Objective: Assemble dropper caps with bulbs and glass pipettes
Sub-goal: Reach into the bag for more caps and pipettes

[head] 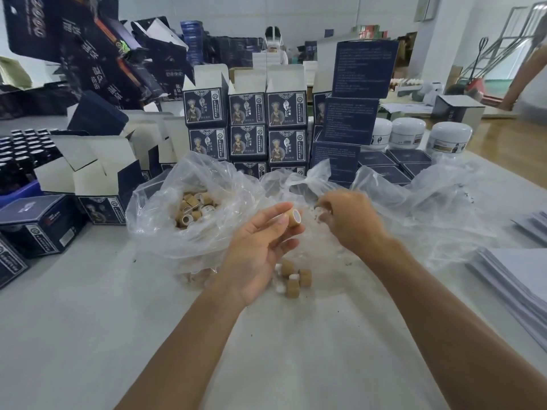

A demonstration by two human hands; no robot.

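Your left hand (260, 247) pinches a cap (293, 217), open end up. Your right hand (346, 220), apart, fishes in the bag (414, 202), contents hidden. Next, probably: seat a bulb squarely.

Tan wooden dropper cap (293, 218) with white lining; clear plastic bag (165, 202); navy printed cardboard cartons (247, 112); white round jars (408, 133); pale grey table (74, 321).
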